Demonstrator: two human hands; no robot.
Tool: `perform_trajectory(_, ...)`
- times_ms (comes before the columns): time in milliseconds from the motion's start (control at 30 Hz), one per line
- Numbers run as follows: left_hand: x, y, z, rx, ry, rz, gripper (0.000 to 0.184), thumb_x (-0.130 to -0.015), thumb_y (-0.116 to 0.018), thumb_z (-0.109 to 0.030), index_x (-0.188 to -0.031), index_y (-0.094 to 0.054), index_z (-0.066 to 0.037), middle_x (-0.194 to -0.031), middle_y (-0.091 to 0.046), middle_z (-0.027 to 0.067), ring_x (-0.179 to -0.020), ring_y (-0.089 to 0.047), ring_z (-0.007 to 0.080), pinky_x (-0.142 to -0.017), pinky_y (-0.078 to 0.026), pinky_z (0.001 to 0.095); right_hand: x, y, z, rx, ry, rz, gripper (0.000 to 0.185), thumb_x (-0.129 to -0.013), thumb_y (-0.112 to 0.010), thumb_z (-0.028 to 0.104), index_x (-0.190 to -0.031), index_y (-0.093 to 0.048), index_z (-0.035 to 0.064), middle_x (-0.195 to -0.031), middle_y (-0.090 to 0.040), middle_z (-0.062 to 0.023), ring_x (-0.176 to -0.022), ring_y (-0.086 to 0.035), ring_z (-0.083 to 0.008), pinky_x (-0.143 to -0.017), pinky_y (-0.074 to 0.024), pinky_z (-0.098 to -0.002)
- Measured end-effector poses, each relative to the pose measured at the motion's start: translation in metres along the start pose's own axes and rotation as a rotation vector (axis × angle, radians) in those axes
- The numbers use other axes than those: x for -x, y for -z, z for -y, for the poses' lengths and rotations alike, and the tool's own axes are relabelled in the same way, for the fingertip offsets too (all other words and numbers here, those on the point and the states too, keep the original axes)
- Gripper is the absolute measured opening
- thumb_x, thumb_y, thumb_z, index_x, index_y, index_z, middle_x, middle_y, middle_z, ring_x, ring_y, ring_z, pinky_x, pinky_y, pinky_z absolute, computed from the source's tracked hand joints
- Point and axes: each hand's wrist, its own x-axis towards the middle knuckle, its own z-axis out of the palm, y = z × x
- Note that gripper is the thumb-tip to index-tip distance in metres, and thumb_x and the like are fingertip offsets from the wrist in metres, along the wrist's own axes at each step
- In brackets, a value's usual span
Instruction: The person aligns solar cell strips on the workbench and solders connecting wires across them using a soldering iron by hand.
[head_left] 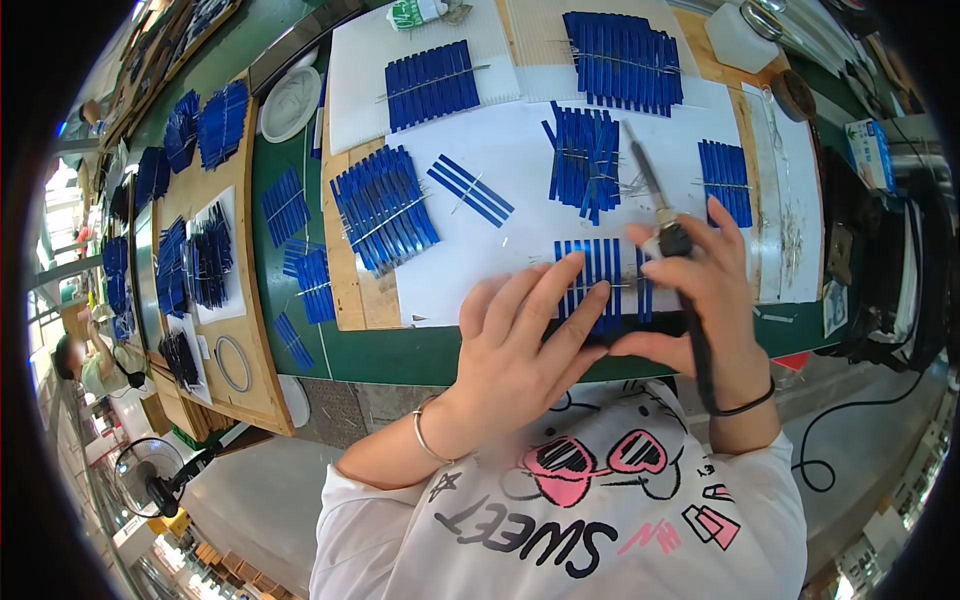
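My left hand (pixel 520 340) lies with fingers stretched and spread over a row of narrow blue strips (pixel 603 262), fingertips touching them. The strips stand side by side on white sheeting, with thin wires across them. My right hand (pixel 715 300) grips a soldering iron (pixel 649 178), its tip pointing up and away from me. Under that hand, a separate pair of blue strips (pixel 644 285) lies right of the row; my right thumb reaches toward the near edge. Beyond my hands is a loose pile of wired blue strips (pixel 585 155).
More blue strip bundles lie around: left (pixel 385 210), back left (pixel 432 85), back right (pixel 625 62) and right (pixel 724 182). A small wired group (pixel 470 190) lies left of centre. A round brown tin (pixel 793 95) and white container (pixel 740 38) stand back right. The iron's black cord (pixel 698 350) hangs by my wrist.
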Motion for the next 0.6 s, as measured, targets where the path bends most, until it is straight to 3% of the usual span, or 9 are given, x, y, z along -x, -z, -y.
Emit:
perform_trajectory(67,-0.008,0.014,-0.001,0.063,0.027,0.052,0.058,-0.076,-0.074,-0.033,-0.128,-0.064,-0.010,-0.141,-0.051,0.0123,-0.120,-0.049,0.0286,-0.100,-0.033,0.0430,0.005,0.007,-0.014,-0.016,-0.019,-0.034,0.070,-0.066,-0.083,0.055,-0.116,-0.051,0.0186,-0.125,-0.068,-0.0097,-0.127,-0.052,-0.0320,-0.117,-0.0214,-0.0555)
perform_trajectory(133,-0.020,0.026,0.001,0.169,0.118,0.110,0.073,-0.063,-0.086,-0.026,-0.129,-0.061,-0.008,-0.135,-0.052,0.0136,-0.119,-0.047,0.0330,-0.100,-0.035,0.0440,0.008,0.011,-0.020,-0.049,-0.037,-0.068,0.069,-0.066,-0.084,0.054,-0.114,-0.053,0.0171,-0.128,-0.067,-0.0102,-0.129,-0.051,-0.0329,-0.117,-0.0209,-0.0557)
perform_trajectory(233,-0.035,0.032,-0.001,0.193,0.247,0.243,0.086,-0.057,-0.090,-0.020,-0.134,-0.053,-0.007,-0.136,-0.048,0.0127,-0.121,-0.045,0.0338,-0.100,-0.034,0.0445,0.008,0.008,-0.017,-0.070,-0.013,-0.003,0.067,-0.066,-0.084,0.054,-0.112,-0.054,0.0169,-0.127,-0.067,-0.0104,-0.130,-0.051,-0.0339,-0.117,-0.0206,-0.0561)
perform_trajectory(600,-0.041,0.019,-0.006,0.202,0.242,0.186,0.081,-0.059,-0.089,-0.020,-0.130,-0.053,-0.008,-0.134,-0.046,0.0114,-0.122,-0.044,0.0344,-0.098,-0.033,0.0463,0.008,0.004,-0.016,-0.027,0.004,-0.011,0.059,-0.067,-0.083,0.052,-0.109,-0.056,0.0199,-0.123,-0.070,-0.0048,-0.128,-0.053,-0.0322,-0.117,-0.0202,-0.0568)
